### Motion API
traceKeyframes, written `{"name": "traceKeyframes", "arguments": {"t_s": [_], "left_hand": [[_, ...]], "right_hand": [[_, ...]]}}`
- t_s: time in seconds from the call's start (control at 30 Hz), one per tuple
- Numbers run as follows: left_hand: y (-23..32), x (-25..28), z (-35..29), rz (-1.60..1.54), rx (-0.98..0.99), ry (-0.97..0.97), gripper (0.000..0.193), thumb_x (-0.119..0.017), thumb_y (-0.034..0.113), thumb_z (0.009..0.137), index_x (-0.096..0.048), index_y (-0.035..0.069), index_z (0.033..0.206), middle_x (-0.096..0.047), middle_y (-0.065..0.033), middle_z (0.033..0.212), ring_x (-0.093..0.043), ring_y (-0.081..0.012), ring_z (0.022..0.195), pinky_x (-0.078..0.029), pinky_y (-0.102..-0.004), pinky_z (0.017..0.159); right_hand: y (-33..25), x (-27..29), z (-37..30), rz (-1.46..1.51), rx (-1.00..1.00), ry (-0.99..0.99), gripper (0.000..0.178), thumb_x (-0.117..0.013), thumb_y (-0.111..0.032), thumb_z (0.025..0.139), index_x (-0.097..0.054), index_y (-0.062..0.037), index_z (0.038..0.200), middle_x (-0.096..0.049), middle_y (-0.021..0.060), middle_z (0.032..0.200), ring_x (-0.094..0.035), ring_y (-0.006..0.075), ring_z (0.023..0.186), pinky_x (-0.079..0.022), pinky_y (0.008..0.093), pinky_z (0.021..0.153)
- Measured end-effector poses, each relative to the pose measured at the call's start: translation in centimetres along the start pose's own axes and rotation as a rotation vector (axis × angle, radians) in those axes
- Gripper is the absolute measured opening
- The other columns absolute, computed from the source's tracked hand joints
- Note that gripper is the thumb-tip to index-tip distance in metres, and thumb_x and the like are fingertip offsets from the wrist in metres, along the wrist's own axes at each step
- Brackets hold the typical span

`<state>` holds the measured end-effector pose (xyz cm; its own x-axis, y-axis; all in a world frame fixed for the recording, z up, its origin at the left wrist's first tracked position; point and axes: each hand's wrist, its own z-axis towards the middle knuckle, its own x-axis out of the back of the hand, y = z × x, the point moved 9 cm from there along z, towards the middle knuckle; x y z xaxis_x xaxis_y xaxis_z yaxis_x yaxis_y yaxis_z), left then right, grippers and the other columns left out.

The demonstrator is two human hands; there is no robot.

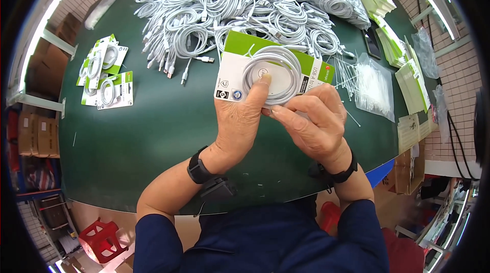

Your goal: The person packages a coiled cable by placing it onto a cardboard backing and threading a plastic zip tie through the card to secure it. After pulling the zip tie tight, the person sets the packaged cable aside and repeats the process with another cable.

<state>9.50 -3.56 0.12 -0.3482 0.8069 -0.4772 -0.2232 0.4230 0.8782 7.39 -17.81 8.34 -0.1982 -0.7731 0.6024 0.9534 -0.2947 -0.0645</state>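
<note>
My left hand (239,120) grips a green and white packaging card (242,43) from its lower edge, thumb on the front. On the card lies a coiled white USB cable (295,69), pressed down inside its loop by that thumb. A thin white cable tie end (250,50) sticks up at the coil's upper left. At the card's lower edge, just below the coil, my right hand (319,122) is closed in a pinch. What its fingertips hold is too small and hidden to make out.
A large heap of coiled white cables (219,0) covers the table's far side. Loose cable ties (375,87) in a clear bag lie at right, beside stacks of flat cards (411,87). Several carded cables (107,92) lie at left. A dark phone-like object (371,43) rests near the cards.
</note>
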Motion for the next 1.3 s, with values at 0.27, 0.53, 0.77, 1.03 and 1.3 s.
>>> {"name": "traceKeyframes", "arguments": {"t_s": [0.27,0.53,0.77,1.03,1.3], "left_hand": [[-0.9,0.0,0.5,-0.056,0.034,0.015,0.025,-0.068,0.007,0.094,-0.060,0.002,0.118,-0.066,-0.0031,0.103,-0.062,-0.0077,0.083,-0.050,-0.0228,0.062],[-1.3,-0.1,0.6,-0.074,-0.052,0.036,0.026,-0.068,0.006,0.094,-0.060,0.001,0.118,-0.066,-0.0029,0.102,-0.062,-0.0092,0.088,-0.051,-0.0238,0.068],[-0.5,0.4,0.3,-0.012,-0.084,0.024,0.022,-0.070,0.007,0.094,-0.062,0.001,0.114,-0.066,-0.0021,0.098,-0.060,-0.0073,0.081,-0.050,-0.0232,0.062],[-0.9,1.3,0.6,0.036,0.029,0.050,0.020,-0.071,0.009,0.094,-0.062,0.002,0.111,-0.065,-0.0007,0.093,-0.057,-0.0047,0.071,-0.047,-0.0222,0.053],[-0.6,0.7,0.0,0.051,-0.004,0.030,0.024,-0.071,0.009,0.093,-0.061,0.002,0.114,-0.065,-0.0011,0.096,-0.059,-0.0053,0.074,-0.049,-0.0225,0.055]], "right_hand": [[0.8,-1.0,-0.4,-0.041,-0.043,-0.001,0.038,-0.090,-0.006,0.060,-0.075,-0.0138,0.094,-0.062,-0.0014,0.084,-0.056,0.0195,0.072,-0.043,0.0325,0.059],[0.7,-1.6,-1.0,-0.096,-0.060,0.038,0.028,-0.085,-0.009,0.067,-0.073,-0.0108,0.091,-0.062,-0.0012,0.083,-0.056,0.0191,0.069,-0.042,0.0330,0.059],[-0.3,-1.7,-1.1,-0.065,-0.074,0.065,0.022,-0.084,-0.008,0.071,-0.070,-0.0077,0.088,-0.063,0.0012,0.083,-0.057,0.0196,0.066,-0.042,0.0327,0.057],[-2.3,-2.2,-1.5,0.257,-0.010,0.026,0.024,-0.084,-0.005,0.071,-0.070,-0.0071,0.090,-0.064,0.0032,0.083,-0.059,0.0200,0.067,-0.046,0.0317,0.055],[-1.0,-2.2,-1.7,0.195,0.010,-0.007,0.031,-0.081,-0.002,0.065,-0.072,-0.0079,0.094,-0.065,0.0037,0.088,-0.059,0.0190,0.069,-0.050,0.0291,0.057]]}}
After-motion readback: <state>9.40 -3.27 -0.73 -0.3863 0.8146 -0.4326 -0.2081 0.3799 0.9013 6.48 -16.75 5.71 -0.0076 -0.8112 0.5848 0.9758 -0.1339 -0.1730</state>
